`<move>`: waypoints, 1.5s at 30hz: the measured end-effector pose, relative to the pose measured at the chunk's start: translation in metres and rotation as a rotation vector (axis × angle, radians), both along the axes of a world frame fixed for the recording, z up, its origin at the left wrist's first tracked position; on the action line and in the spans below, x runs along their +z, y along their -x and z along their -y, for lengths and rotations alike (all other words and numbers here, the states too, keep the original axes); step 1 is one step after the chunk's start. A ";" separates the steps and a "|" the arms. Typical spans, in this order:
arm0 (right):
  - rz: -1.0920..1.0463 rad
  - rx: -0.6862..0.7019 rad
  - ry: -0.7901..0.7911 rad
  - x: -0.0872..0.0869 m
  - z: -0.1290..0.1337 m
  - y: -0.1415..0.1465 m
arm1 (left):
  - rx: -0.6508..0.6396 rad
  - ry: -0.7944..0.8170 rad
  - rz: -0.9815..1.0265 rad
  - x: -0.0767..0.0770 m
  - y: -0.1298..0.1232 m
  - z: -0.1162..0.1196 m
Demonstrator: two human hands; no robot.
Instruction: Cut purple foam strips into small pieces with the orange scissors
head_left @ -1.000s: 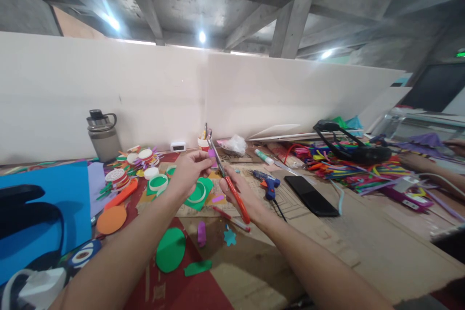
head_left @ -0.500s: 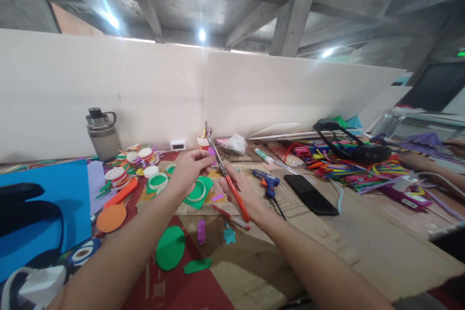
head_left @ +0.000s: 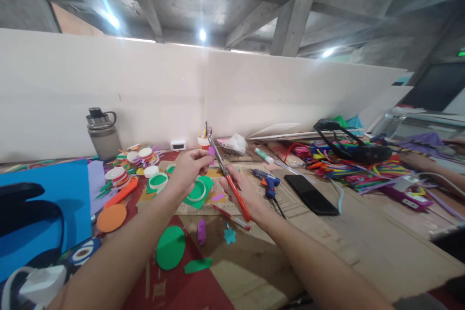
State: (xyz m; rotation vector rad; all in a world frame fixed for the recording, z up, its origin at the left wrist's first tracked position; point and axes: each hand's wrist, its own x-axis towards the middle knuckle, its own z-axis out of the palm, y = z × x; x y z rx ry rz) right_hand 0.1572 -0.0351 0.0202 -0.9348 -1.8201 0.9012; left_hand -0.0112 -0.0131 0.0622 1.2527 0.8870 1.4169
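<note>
My left hand (head_left: 191,169) pinches a small purple piece (head_left: 211,152) between thumb and fingers. My right hand (head_left: 241,189) is wrapped round the red-handled scissors (head_left: 236,193), whose blades point up and away beside the purple piece. Below my hands lie a red pen (head_left: 232,218), a teal flower shape (head_left: 229,235), a purple scrap (head_left: 201,231), a green oval (head_left: 170,248) and a green strip (head_left: 198,265). White rings on green sheet (head_left: 205,187) are partly behind my left hand.
A bottle (head_left: 103,135) stands back left, by blue sheet (head_left: 78,203). Right of my hands are a blue glue gun (head_left: 269,184), a phone (head_left: 310,194), colourful pipe cleaners (head_left: 337,167) and a black headset (head_left: 366,152). Another person's arm (head_left: 432,169) reaches in at the far right.
The purple piece beside the scissor blades looks smaller or turned. Both hands have barely moved.
</note>
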 end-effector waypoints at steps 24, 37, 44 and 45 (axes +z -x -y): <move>0.007 0.027 -0.005 -0.001 -0.005 -0.002 | 0.057 0.023 0.022 0.003 0.000 0.002; 0.006 0.032 -0.014 -0.003 -0.008 -0.003 | 0.044 0.064 0.043 0.009 0.000 0.005; 0.018 0.013 -0.013 -0.003 -0.009 -0.003 | 0.049 0.041 0.050 0.011 0.001 0.008; 0.021 0.011 -0.019 -0.002 -0.009 -0.003 | 0.052 0.043 0.053 0.011 0.001 0.008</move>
